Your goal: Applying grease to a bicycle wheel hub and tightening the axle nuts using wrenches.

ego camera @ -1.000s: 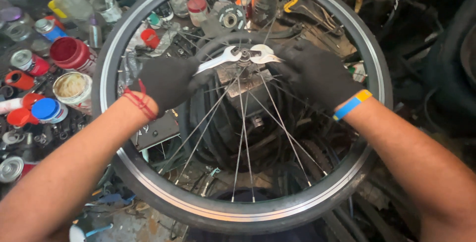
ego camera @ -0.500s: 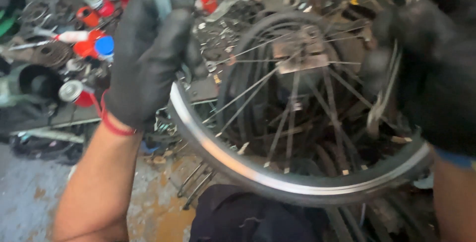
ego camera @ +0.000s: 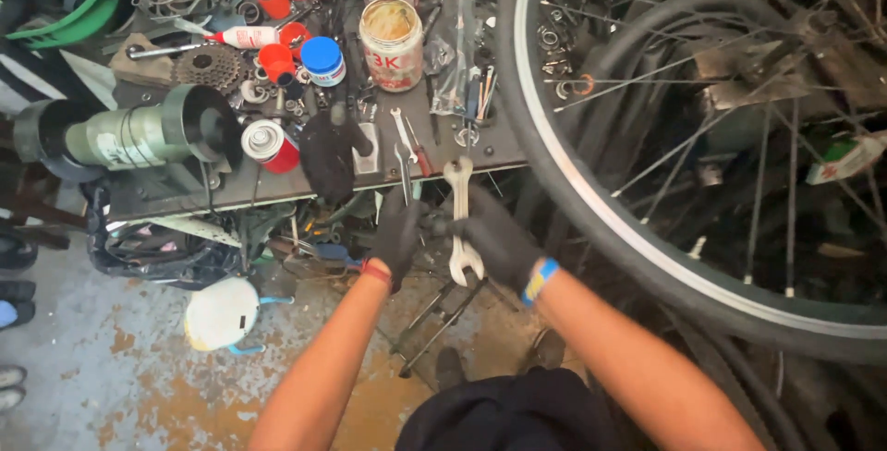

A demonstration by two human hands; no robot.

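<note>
A person looks down at their own two black-gloved hands, held close together in front of a cluttered workbench [ego camera: 185,200]. Between them is a silver double-ended open wrench [ego camera: 459,220], its long axis nearly upright in the view, one open jaw pointing up over the bench edge and the other down toward the floor. The right hand [ego camera: 494,238], with a blue and yellow wristband, has its fingers curled around the wrench's lower shaft from the right side. The left hand [ego camera: 399,234], with a red band at the wrist, sits just beside the wrench on its left; whether its fingers grip the tool or only touch it cannot be told. The right hand is the nearer one to the wrench. To the right, close by, a large spoked bicycle wheel [ego camera: 591,201] with its tyre stands tilted, filling that side. Above the hands the bench carries a grease tub [ego camera: 392,44], a red can [ego camera: 268,144], a sprocket cluster [ego camera: 200,68] and small tools. Bare stained concrete floor [ego camera: 111,368] lies lower left.
</note>
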